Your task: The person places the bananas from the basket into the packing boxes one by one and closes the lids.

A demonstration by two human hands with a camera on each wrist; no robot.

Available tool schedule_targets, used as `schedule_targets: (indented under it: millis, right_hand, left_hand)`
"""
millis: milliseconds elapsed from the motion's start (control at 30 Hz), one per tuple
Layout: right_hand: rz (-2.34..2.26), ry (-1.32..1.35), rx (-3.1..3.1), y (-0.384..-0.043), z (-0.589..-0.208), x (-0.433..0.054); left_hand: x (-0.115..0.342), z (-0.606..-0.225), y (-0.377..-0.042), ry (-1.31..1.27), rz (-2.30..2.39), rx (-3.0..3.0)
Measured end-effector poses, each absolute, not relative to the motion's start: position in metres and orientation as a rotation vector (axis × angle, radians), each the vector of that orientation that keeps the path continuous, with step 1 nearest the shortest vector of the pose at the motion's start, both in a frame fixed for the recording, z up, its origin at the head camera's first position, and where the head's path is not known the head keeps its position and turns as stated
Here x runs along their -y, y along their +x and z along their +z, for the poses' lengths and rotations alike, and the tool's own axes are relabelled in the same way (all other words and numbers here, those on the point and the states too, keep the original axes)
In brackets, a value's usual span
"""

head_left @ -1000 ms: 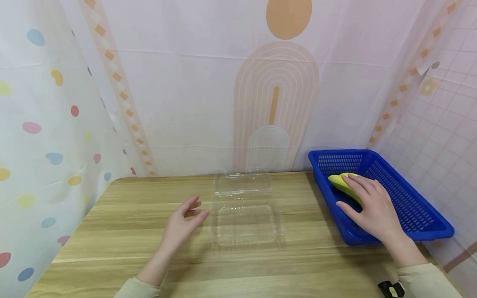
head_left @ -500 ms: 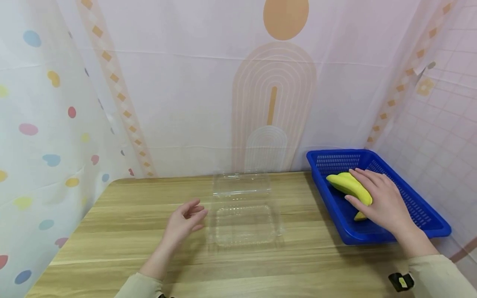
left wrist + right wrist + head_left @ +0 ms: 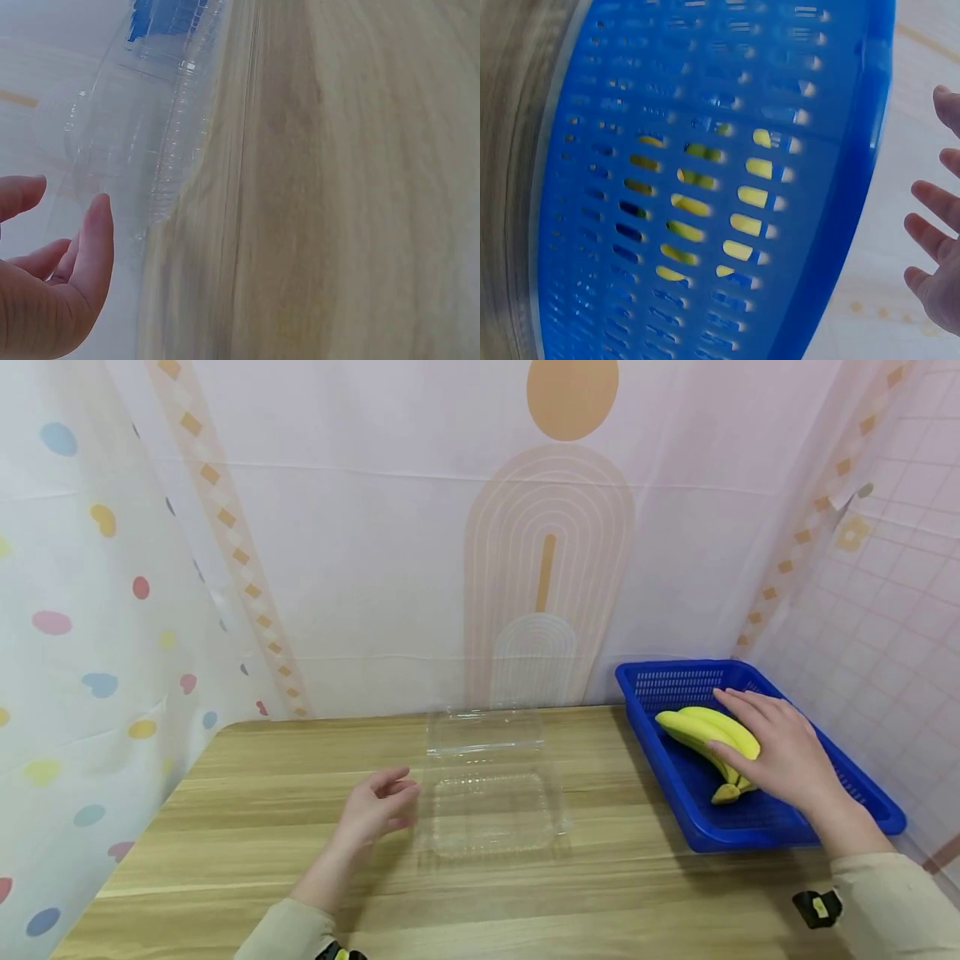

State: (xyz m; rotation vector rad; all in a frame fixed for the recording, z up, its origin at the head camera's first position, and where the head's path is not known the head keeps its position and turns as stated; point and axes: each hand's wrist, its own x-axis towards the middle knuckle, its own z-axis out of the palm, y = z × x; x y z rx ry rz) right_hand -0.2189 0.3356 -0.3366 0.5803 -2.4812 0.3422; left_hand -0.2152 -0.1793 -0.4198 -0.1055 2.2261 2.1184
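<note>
A bunch of yellow bananas [image 3: 697, 731] lies in the blue plastic basket [image 3: 675, 802] at the right, its stem end toward the front. My right hand [image 3: 787, 752] hovers at the bunch's right side with fingers spread, overlapping its edge in the head view. In the right wrist view that hand [image 3: 941, 202] is above the basket's rim, and yellow shows through the slots. My left hand [image 3: 375, 810] is held loosely bent beside the left edge of a clear plastic clamshell box [image 3: 491, 818], holding nothing. The box's lid [image 3: 486, 731] is folded back toward the curtain.
A wooden tabletop [image 3: 285, 810] runs under the box and the basket. Behind it hangs a pale patterned curtain [image 3: 375, 568], and a dotted one [image 3: 97, 735] closes off the left. A pink-grid sheet [image 3: 907, 635] stands close along the basket's right side.
My right hand has drawn back rightward off the bananas, so more of the bunch and its stem shows. My left hand has shifted only slightly beside the box.
</note>
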Motion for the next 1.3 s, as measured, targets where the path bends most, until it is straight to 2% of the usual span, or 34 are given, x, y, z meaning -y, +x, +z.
schedule_targets:
  millis: [600, 1300]
  right_hand:
    - [0.219, 0.568, 2.585, -0.236, -0.322, -0.351]
    - [0.11, 0.665, 2.665, -0.268, -0.304, -0.342]
  left_hand:
    - [0.175, -0.426, -0.225, -0.181, 2.101, -2.21]
    - [0.174, -0.429, -0.229, -0.169, 2.114, -2.216]
